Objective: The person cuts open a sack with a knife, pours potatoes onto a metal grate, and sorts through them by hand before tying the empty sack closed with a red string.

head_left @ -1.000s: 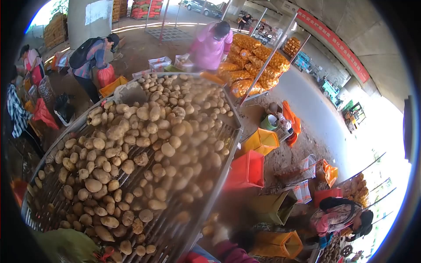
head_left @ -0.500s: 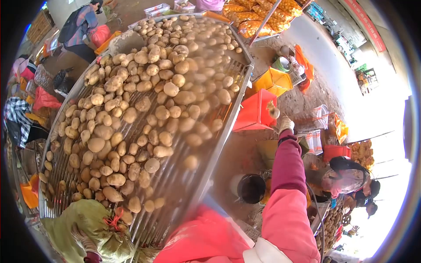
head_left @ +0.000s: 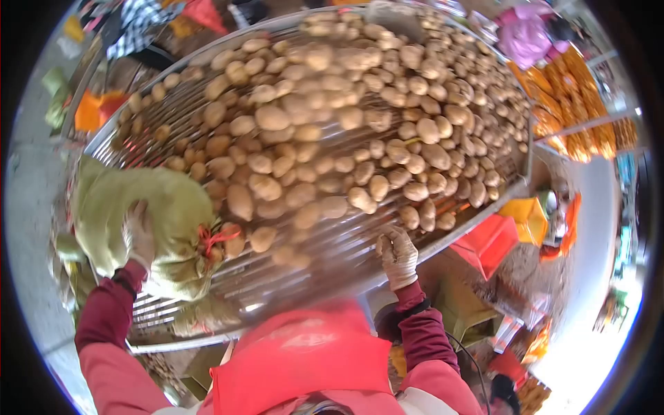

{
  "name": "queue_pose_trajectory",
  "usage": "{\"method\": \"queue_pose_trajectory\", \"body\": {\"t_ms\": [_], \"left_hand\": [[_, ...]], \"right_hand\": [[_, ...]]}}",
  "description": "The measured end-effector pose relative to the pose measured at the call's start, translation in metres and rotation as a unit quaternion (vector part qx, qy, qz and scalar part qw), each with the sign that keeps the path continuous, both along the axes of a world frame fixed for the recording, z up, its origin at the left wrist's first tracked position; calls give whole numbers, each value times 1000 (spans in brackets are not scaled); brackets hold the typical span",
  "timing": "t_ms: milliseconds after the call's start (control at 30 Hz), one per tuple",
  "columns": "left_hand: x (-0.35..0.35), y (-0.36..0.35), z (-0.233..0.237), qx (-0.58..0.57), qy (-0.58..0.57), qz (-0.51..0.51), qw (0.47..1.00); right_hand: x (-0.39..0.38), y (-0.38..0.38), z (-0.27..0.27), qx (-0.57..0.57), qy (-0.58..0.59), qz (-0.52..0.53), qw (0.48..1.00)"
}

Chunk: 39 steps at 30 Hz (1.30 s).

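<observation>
Many brown potatoes lie spread over a slatted metal sorting table. A full green mesh sack, its mouth tied with red string, rests on the table's left end. My left hand, gloved, lies against the sack's side with its fingers stretched out. At the near right edge of the table is my right hand in a dirty pale glove. Its fingers are curled in, and whatever might be inside them is hidden. Some potatoes in the middle are blurred.
Beyond the table's right edge stand a red bin and a yellow bin. Filled orange net sacks are stacked at the far right. A person in purple is behind them. Another person's checked garment shows at the far left.
My view has turned left towards the table and sack. My right hand has come back from beside the red bin, where a potato was in the air, to the table edge. My left hand stays at the sack.
</observation>
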<state>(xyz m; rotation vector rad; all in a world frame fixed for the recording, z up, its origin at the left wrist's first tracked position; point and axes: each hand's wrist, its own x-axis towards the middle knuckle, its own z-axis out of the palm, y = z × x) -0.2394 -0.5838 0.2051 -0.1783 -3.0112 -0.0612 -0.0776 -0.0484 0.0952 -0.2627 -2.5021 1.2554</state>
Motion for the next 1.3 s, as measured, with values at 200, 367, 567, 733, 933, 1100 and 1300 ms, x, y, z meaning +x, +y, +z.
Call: {"method": "queue_pose_trajectory", "body": {"t_ms": [200, 367, 567, 733, 933, 1100, 1300], "left_hand": [[-2, -4, -6, 19, 28, -4, 999], [-3, -5, -4, 9, 26, -14, 1000], [-3, -4, 0, 6, 16, -13, 1000], [-3, -7, -2, 2, 16, -10, 1000], [-3, -4, 1, 2, 8, 10, 1000], [-3, -1, 2, 29, 30, -9, 999], [-2, -9, -6, 43, 37, -31, 998]], "right_hand": [[-79, -14, -33, 177, -85, 88, 976], [-178, -18, -31, 294, -309, 62, 903], [-224, 8, -93, 181, -348, 138, 910], [-224, 14, -89, 139, -341, 115, 923], [-202, 6, -49, -404, -291, 33, 867], [-172, 4, -41, -563, -194, 60, 801], [-104, -7, -28, -710, -67, 45, 700]]}}
